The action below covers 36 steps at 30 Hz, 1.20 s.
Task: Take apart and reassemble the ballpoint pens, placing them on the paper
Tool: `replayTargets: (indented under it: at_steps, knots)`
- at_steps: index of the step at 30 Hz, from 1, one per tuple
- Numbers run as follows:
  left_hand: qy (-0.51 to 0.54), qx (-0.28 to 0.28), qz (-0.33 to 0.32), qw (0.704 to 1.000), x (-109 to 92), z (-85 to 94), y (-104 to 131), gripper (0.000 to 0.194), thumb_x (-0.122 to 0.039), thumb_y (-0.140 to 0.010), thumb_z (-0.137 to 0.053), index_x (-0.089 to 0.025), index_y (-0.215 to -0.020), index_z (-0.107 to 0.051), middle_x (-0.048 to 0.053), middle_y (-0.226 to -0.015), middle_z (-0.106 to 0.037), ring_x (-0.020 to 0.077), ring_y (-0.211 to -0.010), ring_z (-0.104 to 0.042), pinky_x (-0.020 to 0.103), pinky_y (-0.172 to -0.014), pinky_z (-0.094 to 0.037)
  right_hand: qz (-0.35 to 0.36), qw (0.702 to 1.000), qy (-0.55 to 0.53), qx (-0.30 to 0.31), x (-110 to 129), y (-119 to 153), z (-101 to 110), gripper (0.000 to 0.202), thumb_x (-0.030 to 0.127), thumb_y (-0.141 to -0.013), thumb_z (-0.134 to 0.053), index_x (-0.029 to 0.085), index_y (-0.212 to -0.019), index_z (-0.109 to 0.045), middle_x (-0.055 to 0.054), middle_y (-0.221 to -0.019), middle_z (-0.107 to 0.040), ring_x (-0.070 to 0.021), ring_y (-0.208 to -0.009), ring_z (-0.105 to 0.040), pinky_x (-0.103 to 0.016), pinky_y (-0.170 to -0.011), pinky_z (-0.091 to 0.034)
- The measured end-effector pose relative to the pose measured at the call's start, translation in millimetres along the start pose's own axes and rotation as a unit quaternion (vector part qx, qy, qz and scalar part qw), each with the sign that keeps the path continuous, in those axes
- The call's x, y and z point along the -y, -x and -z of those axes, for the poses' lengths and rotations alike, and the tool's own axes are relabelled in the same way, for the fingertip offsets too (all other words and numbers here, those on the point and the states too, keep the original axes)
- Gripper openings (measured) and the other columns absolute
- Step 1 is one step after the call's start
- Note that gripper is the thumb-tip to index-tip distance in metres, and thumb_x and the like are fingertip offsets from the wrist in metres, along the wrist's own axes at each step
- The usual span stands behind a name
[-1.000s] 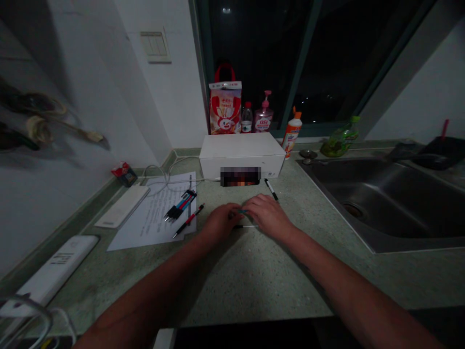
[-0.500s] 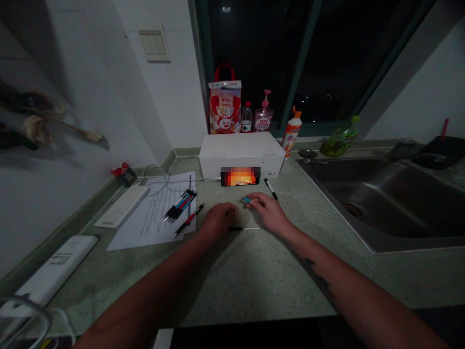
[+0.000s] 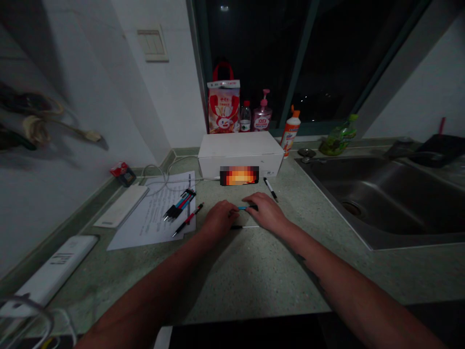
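Between my two hands a short blue-and-black pen piece (image 3: 242,208) lies level, just above the counter. My left hand (image 3: 220,218) pinches its left end, fingers curled. My right hand (image 3: 268,209) grips the dark right end. Just below them a black-and-white pen part (image 3: 238,227) with a thin white rod lies on the counter. A white-and-black pen (image 3: 270,189) rests behind my right hand. Left of my left hand lie a red-and-black pen (image 3: 188,219) and a bunch of several pens (image 3: 180,204) on printed paper (image 3: 145,220).
A phone (image 3: 239,176) with a lit screen leans on a white box (image 3: 240,145), a cable at its left. The sink (image 3: 366,242) is to the right. Bottles (image 3: 290,133) and a red-white bag (image 3: 224,109) stand behind. A power strip (image 3: 51,274) lies at left.
My right hand has brought the blue pen piece left and slightly down to my left hand, which now closes on its end. The other pens lie where they were.
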State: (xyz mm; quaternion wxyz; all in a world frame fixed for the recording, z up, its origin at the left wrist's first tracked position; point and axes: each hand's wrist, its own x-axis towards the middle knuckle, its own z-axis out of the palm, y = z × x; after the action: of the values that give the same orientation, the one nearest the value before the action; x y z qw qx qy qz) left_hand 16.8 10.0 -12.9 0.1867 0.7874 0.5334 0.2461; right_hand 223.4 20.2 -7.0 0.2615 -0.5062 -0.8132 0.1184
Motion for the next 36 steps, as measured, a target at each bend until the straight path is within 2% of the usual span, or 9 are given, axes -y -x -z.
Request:
replayTargets:
  at_steps: [5,11,14,17,20,23,26,31,36]
  knots:
    - [-0.011,0.002,-0.005,1.000,-1,-0.2,-2,0.012,-0.019,-0.088,-0.065,-0.020,-0.094,-0.075,0.006,-0.094,-0.071,0.0223,-0.090,-0.063,0.035,-0.082,-0.047,-0.026,0.998,0.051,0.026,-5,4,12,0.016,0.018,-0.089,-0.069,0.018,-0.104,-0.075,-0.010,-0.106,-0.072,-0.0260,-0.106,-0.063,-0.038,-0.095,-0.047]
    - [-0.027,0.004,0.005,1.000,-6,-1.5,-6,0.010,-0.021,-0.090,-0.065,-0.019,-0.093,-0.075,0.006,-0.094,-0.071,0.0224,-0.092,-0.063,0.034,-0.083,-0.046,-0.009,0.998,0.055,0.031,5,-2,5,0.012,0.021,-0.092,-0.067,0.018,-0.101,-0.075,-0.010,-0.102,-0.072,-0.0250,-0.103,-0.063,-0.037,-0.093,-0.047]
    - [-0.024,-0.002,0.011,1.000,-8,2.3,-5,0.010,-0.022,-0.089,-0.067,-0.019,-0.097,-0.074,0.006,-0.093,-0.070,0.0218,-0.092,-0.063,0.033,-0.082,-0.046,-0.010,0.999,0.035,0.012,2,-2,5,0.017,0.022,-0.092,-0.067,0.018,-0.107,-0.075,-0.010,-0.104,-0.072,-0.0251,-0.103,-0.064,-0.038,-0.093,-0.048]
    - [-0.017,-0.001,0.011,1.000,-11,11.3,1,0.011,-0.025,-0.089,-0.068,-0.019,-0.096,-0.072,0.005,-0.093,-0.070,0.0207,-0.090,-0.062,0.032,-0.080,-0.046,-0.026,0.999,0.004,-0.039,-7,0,14,0.021,0.024,-0.094,-0.064,0.018,-0.112,-0.073,-0.010,-0.105,-0.071,-0.0249,-0.102,-0.064,-0.039,-0.093,-0.049]
    - [-0.021,0.057,-0.014,0.998,-18,21.5,9,0.013,-0.031,-0.087,-0.071,-0.020,-0.094,-0.073,0.004,-0.092,-0.069,0.0203,-0.086,-0.062,0.031,-0.077,-0.045,-0.039,0.994,-0.010,-0.097,-13,0,26,0.020,0.025,-0.097,-0.058,0.018,-0.109,-0.073,-0.011,-0.101,-0.071,-0.0252,-0.098,-0.065,-0.039,-0.088,-0.050]
    - [-0.061,0.115,-0.078,0.988,-25,26.8,14,0.014,-0.032,-0.084,-0.074,-0.020,-0.089,-0.073,0.005,-0.091,-0.068,0.0221,-0.088,-0.062,0.033,-0.078,-0.044,-0.034,0.993,-0.015,-0.112,-10,1,33,0.019,0.025,-0.097,-0.056,0.020,-0.101,-0.074,-0.009,-0.097,-0.072,-0.0245,-0.094,-0.065,-0.038,-0.086,-0.049]
    - [-0.089,0.128,-0.100,0.983,-29,26.8,13,0.008,-0.027,-0.087,-0.070,-0.020,-0.086,-0.072,0.006,-0.092,-0.068,0.0224,-0.091,-0.061,0.033,-0.080,-0.044,-0.005,0.998,-0.022,-0.065,2,4,31,0.017,0.024,-0.098,-0.057,0.021,-0.094,-0.073,-0.006,-0.091,-0.072,-0.0220,-0.091,-0.064,-0.035,-0.083,-0.047]
    - [-0.114,0.087,-0.057,0.988,-28,26.6,8,0.012,-0.024,-0.093,-0.063,-0.019,-0.094,-0.073,0.007,-0.096,-0.072,0.0242,-0.096,-0.063,0.035,-0.085,-0.044,0.081,0.994,-0.017,0.072,18,9,20,0.007,0.026,-0.094,-0.068,0.020,-0.095,-0.073,-0.004,-0.086,-0.071,-0.0200,-0.087,-0.061,-0.032,-0.078,-0.044]
    - [-0.098,0.079,-0.053,0.991,-25,29.1,6,0.013,-0.023,-0.093,-0.062,-0.021,-0.098,-0.074,0.006,-0.099,-0.075,0.0247,-0.097,-0.064,0.038,-0.089,-0.044,0.083,0.992,0.012,0.092,18,8,23,0.008,0.019,-0.095,-0.065,0.020,-0.094,-0.073,-0.005,-0.090,-0.071,-0.0209,-0.092,-0.061,-0.032,-0.081,-0.044]
